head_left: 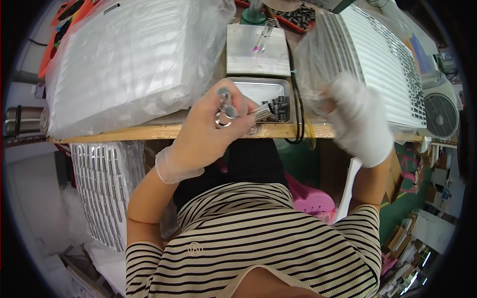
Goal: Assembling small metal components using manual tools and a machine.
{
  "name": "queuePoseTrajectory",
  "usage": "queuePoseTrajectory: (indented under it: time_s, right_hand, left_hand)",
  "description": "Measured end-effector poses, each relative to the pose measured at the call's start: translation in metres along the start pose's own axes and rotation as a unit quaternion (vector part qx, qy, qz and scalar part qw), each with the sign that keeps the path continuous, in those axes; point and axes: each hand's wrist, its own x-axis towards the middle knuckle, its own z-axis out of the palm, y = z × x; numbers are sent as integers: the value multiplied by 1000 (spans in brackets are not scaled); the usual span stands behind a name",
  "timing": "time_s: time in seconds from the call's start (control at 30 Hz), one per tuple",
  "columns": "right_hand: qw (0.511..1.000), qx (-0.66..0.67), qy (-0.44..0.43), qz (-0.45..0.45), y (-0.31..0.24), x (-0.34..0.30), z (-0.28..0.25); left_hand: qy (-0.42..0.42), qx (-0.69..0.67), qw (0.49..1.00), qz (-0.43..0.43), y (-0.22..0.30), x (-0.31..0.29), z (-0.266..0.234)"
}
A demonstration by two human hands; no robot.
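Note:
My left hand (pixel 211 126), in a thin translucent glove, is closed around several shiny silver tubes (pixel 227 110). Their round, mirror-like ends stick up between thumb and fingers. It hovers over the table's front edge, beside a shallow metal tray (pixel 248 83). In that tray's right part lie small black-ended pieces (pixel 281 105). More silver tubes (pixel 262 112) show just past my left fingertips; whether I hold them is unclear. My right hand (pixel 360 119), in a white glove, is smeared by motion right of the black cables. Its fingers are too blurred to read.
Behind the tray sits a metal block (pixel 241 59) with a clear pink-tipped piece (pixel 265 36) on it. Plastic-wrapped white stacks (pixel 129 59) stand left, and a tray of white rows (pixel 385 74) right. Black cables (pixel 298 99) hang over the wooden edge (pixel 154 133). A fan (pixel 441 115) stands far right.

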Motion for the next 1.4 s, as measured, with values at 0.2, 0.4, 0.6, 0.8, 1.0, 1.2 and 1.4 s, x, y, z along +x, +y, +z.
queuePoseTrajectory:
  time_s: [0.2, 0.4, 0.6, 0.8, 1.0, 1.2, 1.4]
  right_hand:
    - [929, -172, 85, 318, 185, 18, -57]
    - [944, -254, 9, 210, 308, 50, -19]
    - [953, -147, 78, 254, 256, 37, -39]
    - [941, 256, 109, 191, 53, 11, -11]
    - [936, 310, 3, 165, 7, -6, 14]
    - [808, 493, -46, 320, 11, -2, 40]
    - [909, 313, 106, 252, 37, 35, 85]
  left_hand:
    - [-2, -268, 960, -76, 3, 14, 15]
    - [-38, -254, 961, -102, 2, 22, 13]
    - [37, -231, 970, -72, 1, 28, 14]
    - [72, -122, 989, -30, -2, 26, 13]
    - [21, 140, 962, 232, -17, 27, 14]
    - [-27, -60, 995, -71, -8, 35, 18]
    - [159, -4, 987, 9, -27, 94, 19]
